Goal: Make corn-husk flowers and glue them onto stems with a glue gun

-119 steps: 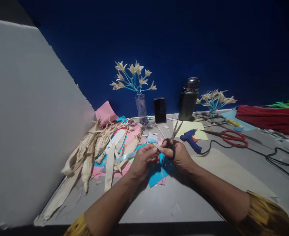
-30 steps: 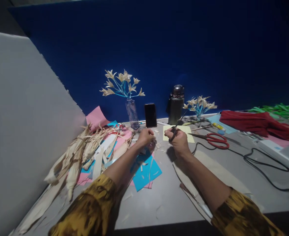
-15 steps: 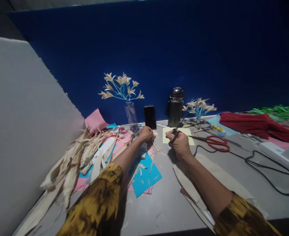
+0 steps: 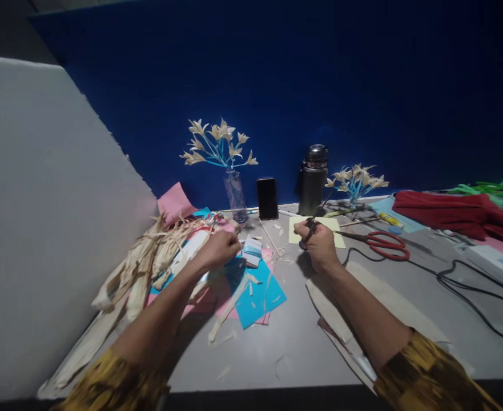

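Observation:
My right hand (image 4: 322,249) is closed around small black scissors (image 4: 310,226), their blades pointing up and away above a yellow paper sheet (image 4: 296,233). My left hand (image 4: 219,250) hovers at the right edge of the dried husk pile (image 4: 151,260), fingers curled together; whatever they hold is hidden. Just right of it lies a small white-and-blue box (image 4: 252,251). Below that, husk strips (image 4: 234,305) and scraps lie over a blue paper sheet (image 4: 262,299) and pink paper.
Husk flowers stand in a glass vase (image 4: 235,197) and a smaller vase (image 4: 354,201). Between them are a phone (image 4: 267,198) and a dark flask (image 4: 313,185). Red-handled scissors (image 4: 388,245), a black cable (image 4: 461,285), red cloth (image 4: 452,216) and beige cloth (image 4: 388,302) lie rightward.
My left hand has moved left and nearer to me, uncovering the small box and a thin stick. My right hand keeps the black scissors in about the same spot. The view has shifted slightly.

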`<state>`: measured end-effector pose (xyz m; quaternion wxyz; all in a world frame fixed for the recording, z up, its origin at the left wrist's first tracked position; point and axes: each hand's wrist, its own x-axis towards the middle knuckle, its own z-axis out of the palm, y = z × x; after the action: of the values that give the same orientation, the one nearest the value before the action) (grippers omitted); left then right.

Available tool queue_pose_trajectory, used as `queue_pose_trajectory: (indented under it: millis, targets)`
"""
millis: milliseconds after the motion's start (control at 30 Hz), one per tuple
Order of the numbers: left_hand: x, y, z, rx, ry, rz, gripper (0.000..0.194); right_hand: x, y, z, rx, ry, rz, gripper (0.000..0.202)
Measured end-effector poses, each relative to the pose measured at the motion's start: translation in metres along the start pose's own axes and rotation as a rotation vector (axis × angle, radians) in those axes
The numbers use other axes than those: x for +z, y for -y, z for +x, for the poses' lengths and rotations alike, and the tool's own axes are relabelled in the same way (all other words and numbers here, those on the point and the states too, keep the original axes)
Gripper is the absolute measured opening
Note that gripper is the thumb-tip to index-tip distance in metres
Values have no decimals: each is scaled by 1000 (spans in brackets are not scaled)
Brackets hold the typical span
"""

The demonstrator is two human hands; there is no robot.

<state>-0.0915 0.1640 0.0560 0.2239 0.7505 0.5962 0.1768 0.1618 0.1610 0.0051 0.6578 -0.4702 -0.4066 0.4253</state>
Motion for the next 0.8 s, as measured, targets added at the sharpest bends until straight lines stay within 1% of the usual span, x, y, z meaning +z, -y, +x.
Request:
queue_pose_trajectory:
  millis: [33, 100, 133, 167, 233, 300, 367, 400, 433, 500, 533, 600, 667, 700, 800]
  targets:
    - [2, 4, -18, 14, 81, 61, 20, 0, 1, -1, 1, 4, 1, 37]
    - [8, 10, -47, -28, 168, 98, 17, 2, 2, -3, 5, 17, -1, 37]
    - [11, 13, -56, -30, 218, 100, 18, 2, 2, -4, 4, 24, -7, 37]
    - [12, 14, -61, -28, 229, 98, 18, 3, 2, -6, 3, 31, -17, 37]
    - [10, 14, -58, -15, 166, 98, 18, 5, 2, -8, -1, 41, -39, 37]
    - [4, 10, -42, 6, 86, 157, 17, 6, 2, -10, 3, 48, -62, 38]
    - [-1, 3, -20, -12, 61, 297, 11, 6, 3, -11, 10, 56, -84, 39]
    - [-2, 0, -11, -41, 55, 389, 11, 6, 3, -11, 11, 58, -96, 39]
    - [-2, -4, -3, -61, 58, 425, 12, 5, 4, -11, 9, 59, -108, 39]
    - [2, -8, 1, -90, 68, 470, 14, 4, 6, -9, -2, 48, -132, 38]
    - [6, -8, -3, -94, 82, 478, 17, 4, 6, -9, -3, 41, -143, 38]
    - [15, -6, -18, -73, 147, 482, 21, 3, 6, -7, 3, 31, -158, 37]
    - [25, -2, -40, -24, 260, 459, 23, 2, 4, -6, 17, 32, -169, 37]
    - [30, 1, -50, -45, 273, 456, 23, 3, 2, -7, 21, 38, -175, 37]
    - [43, 7, -70, -106, 211, 427, 20, 3, -4, -8, -6, 94, -211, 37]
